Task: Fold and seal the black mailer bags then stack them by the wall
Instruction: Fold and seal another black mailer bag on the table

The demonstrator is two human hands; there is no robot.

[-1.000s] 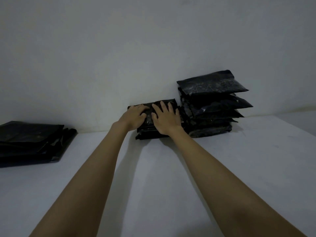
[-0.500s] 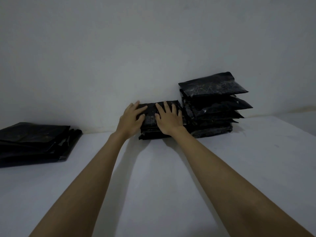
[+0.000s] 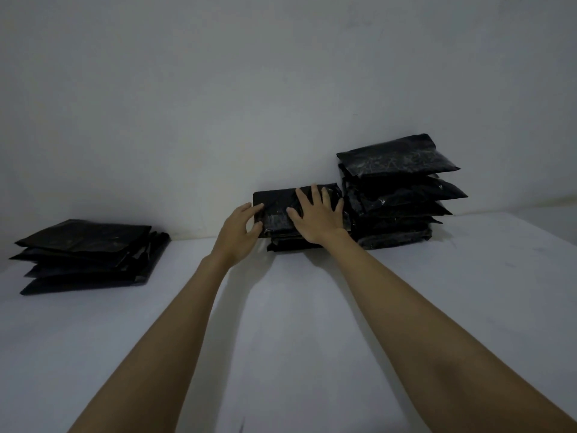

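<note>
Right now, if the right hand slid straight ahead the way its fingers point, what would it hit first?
Probably the wall: the right hand lies flat on the short stack, fingers aimed at it. Depth is unclear.

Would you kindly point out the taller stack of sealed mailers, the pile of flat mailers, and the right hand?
Taller stack of sealed mailers (image 3: 396,195), head view, middle of its front.
Pile of flat mailers (image 3: 87,242), head view, top bag.
Right hand (image 3: 317,217), head view, back of hand.

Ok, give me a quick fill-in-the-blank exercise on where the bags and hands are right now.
1. The right hand lies flat on the ____ stack of the two by the wall.
2. The left hand holds that stack's ____ edge.
3. The taller stack stands to its ____.
4. The flat bags lie far ____.

Missing: shorter; left; right; left
</note>
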